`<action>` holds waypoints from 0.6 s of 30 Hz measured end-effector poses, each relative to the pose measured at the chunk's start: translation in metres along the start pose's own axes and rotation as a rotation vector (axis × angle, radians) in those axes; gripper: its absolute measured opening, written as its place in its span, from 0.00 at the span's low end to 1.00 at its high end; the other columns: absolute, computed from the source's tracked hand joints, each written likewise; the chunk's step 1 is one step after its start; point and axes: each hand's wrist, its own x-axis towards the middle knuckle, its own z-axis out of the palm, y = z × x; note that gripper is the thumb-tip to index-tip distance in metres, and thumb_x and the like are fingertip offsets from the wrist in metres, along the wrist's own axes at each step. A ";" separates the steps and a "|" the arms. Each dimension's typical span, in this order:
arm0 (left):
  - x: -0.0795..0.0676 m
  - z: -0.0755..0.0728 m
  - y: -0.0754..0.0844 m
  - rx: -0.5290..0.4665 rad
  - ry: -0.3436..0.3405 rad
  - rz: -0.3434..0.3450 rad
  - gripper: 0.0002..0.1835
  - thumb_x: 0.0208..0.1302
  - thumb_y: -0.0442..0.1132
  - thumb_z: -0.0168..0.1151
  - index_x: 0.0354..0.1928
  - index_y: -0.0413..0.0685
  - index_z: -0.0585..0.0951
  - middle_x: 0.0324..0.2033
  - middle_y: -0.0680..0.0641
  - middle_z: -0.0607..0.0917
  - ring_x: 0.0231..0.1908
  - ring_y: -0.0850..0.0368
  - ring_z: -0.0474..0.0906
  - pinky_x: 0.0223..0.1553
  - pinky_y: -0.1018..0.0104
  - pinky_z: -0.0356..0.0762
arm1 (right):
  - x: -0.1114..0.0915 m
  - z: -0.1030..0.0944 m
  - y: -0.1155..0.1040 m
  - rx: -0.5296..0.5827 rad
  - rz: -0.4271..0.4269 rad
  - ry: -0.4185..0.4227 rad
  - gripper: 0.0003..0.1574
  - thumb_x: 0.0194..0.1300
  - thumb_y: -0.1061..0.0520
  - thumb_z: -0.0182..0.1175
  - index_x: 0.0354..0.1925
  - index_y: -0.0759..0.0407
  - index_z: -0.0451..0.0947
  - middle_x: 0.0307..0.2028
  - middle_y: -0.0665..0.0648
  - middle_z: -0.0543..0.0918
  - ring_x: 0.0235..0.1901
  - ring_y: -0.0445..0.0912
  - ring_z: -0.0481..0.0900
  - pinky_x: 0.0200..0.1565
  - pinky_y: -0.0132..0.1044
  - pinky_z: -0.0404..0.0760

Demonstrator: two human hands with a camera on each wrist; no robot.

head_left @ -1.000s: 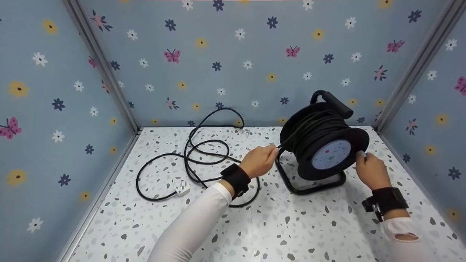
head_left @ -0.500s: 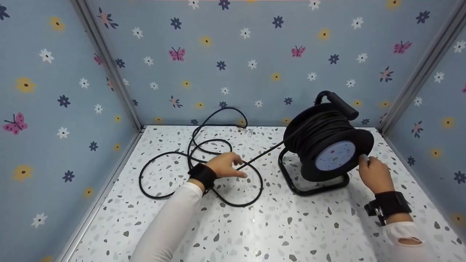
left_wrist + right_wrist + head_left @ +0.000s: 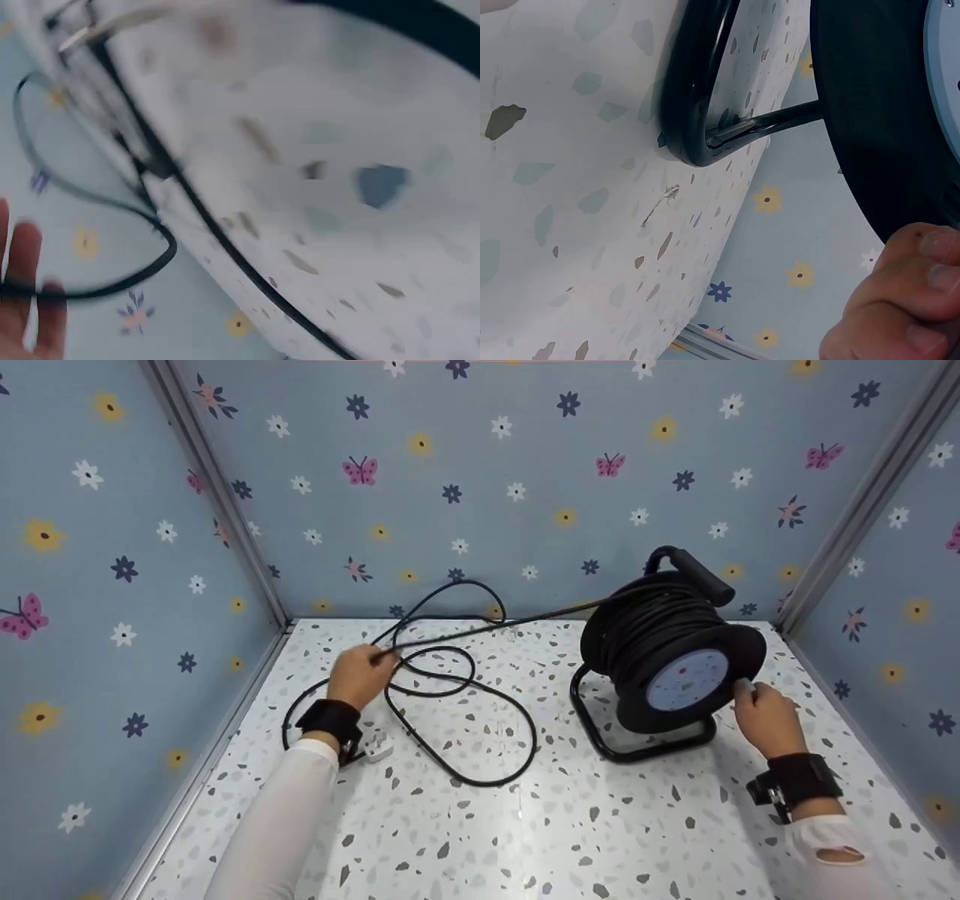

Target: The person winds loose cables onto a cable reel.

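A black cable reel point(image 3: 671, 645) with a pale blue socket face point(image 3: 687, 680) stands on the right, on a tubular frame. My right hand point(image 3: 771, 721) grips it at the front flange's lower right edge, fingers curled in the right wrist view. Off to the left, my left hand point(image 3: 360, 676) holds the black cable point(image 3: 517, 622), which runs in a line from the top of the drum. In the left wrist view the cable crosses the fingers point(image 3: 25, 255). A white plug point(image 3: 379, 748) lies beside the left wrist, partly hidden by its strap.
Loose cable loops point(image 3: 480, 784) lie on the speckled white tabletop point(image 3: 570, 840) between the left hand and the reel. Flower-patterned panels point(image 3: 517, 532) enclose the back and both sides. The reel's carrying handle point(image 3: 701, 577) sticks up close before the back panel.
My left hand has gone left from beside the reel, its fingers spread midway, and now holds the cable farther along. The cable now stretches higher from the drum. My right hand stays at the flange.
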 end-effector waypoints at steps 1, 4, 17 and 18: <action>0.004 -0.009 0.002 -0.057 0.087 -0.030 0.24 0.78 0.53 0.65 0.27 0.43 0.83 0.30 0.41 0.84 0.31 0.46 0.76 0.40 0.55 0.72 | 0.000 0.000 0.000 0.002 -0.002 -0.003 0.34 0.88 0.45 0.36 0.34 0.66 0.75 0.38 0.75 0.88 0.35 0.69 0.85 0.37 0.55 0.76; 0.014 -0.034 0.014 -0.167 0.285 -0.026 0.27 0.74 0.55 0.68 0.20 0.48 0.73 0.24 0.45 0.77 0.27 0.48 0.70 0.38 0.58 0.66 | -0.001 0.001 0.000 0.011 -0.007 -0.007 0.34 0.88 0.45 0.36 0.33 0.65 0.75 0.41 0.76 0.89 0.38 0.72 0.86 0.38 0.55 0.77; -0.004 -0.020 0.051 -0.403 0.236 0.151 0.44 0.60 0.91 0.44 0.11 0.61 0.59 0.10 0.61 0.57 0.14 0.64 0.50 0.23 0.68 0.48 | -0.002 0.007 0.000 0.004 0.036 -0.032 0.33 0.88 0.43 0.35 0.30 0.60 0.68 0.24 0.60 0.72 0.27 0.56 0.72 0.33 0.47 0.68; -0.008 -0.016 0.050 -0.411 0.217 0.130 0.44 0.62 0.90 0.45 0.10 0.62 0.60 0.10 0.62 0.57 0.14 0.64 0.50 0.23 0.68 0.47 | -0.002 0.008 0.001 0.002 0.037 -0.038 0.33 0.88 0.43 0.35 0.28 0.59 0.66 0.23 0.58 0.70 0.25 0.55 0.70 0.33 0.46 0.67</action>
